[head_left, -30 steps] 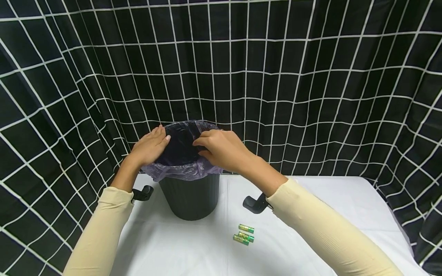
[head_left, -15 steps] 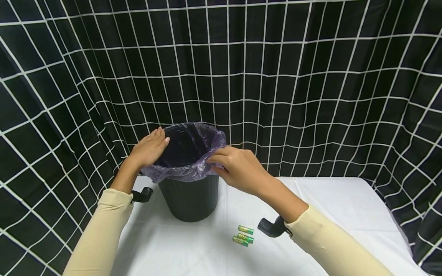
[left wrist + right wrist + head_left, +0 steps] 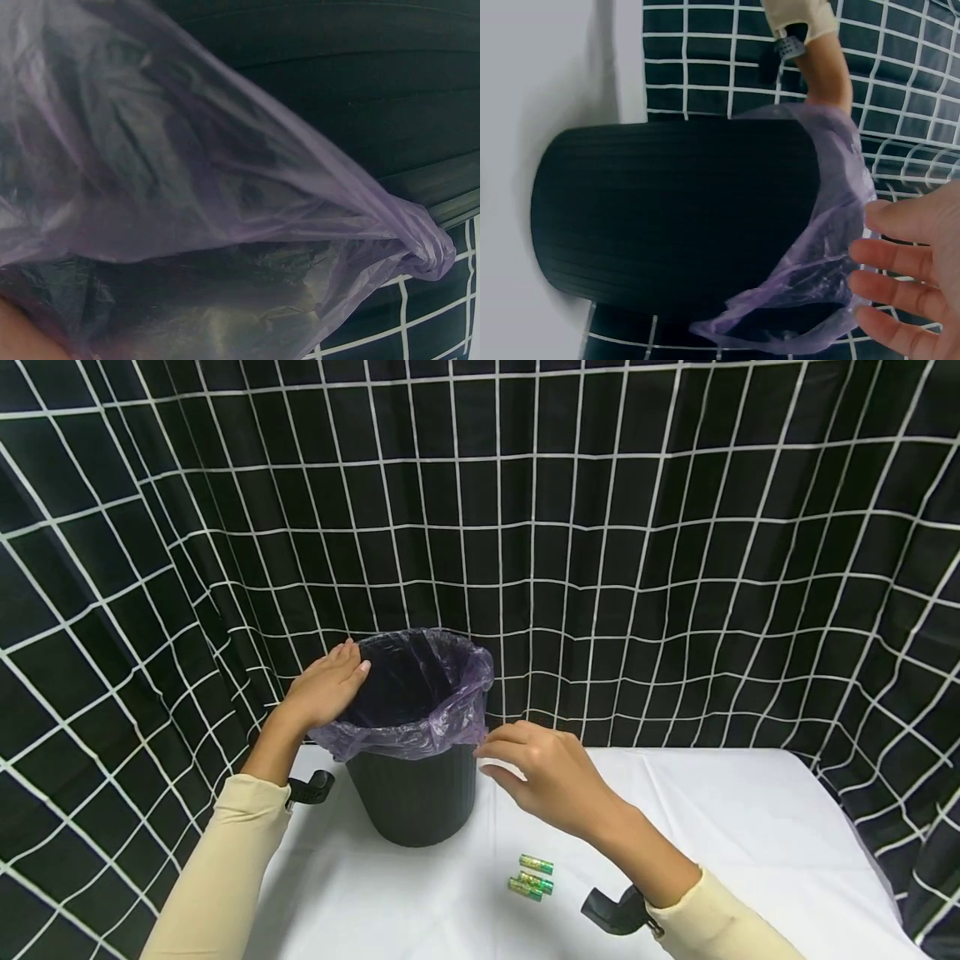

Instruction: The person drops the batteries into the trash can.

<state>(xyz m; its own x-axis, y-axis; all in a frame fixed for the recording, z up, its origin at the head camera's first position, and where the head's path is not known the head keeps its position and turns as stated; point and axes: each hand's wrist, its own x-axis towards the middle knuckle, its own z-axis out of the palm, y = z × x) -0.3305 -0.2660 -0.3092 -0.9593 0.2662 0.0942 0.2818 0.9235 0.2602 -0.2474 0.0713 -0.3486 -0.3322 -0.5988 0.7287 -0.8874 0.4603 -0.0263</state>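
A dark ribbed trash can (image 3: 412,797) stands upright on the white-covered table, lined with a translucent purple trash bag (image 3: 401,739) folded over its rim. My left hand (image 3: 324,687) rests on the left side of the rim over the bag, fingers straight. To the can's right, my right hand (image 3: 543,772) holds nothing, its fingers loosely bent and parted close to the bag's edge. In the right wrist view, the fingers of the right hand (image 3: 907,281) lie spread before the bag. A twisted, bunched corner of the bag (image 3: 427,251) shows in the left wrist view.
Several green and gold batteries (image 3: 531,878) lie on the white tablecloth (image 3: 675,827) in front of the can, to its right. A black curtain with a white grid (image 3: 570,552) encloses the back and sides.
My right hand has moved from inside the bag's opening out over the right rim, then down and away. The bag's right edge now hangs outside the can. My left hand has stayed put.
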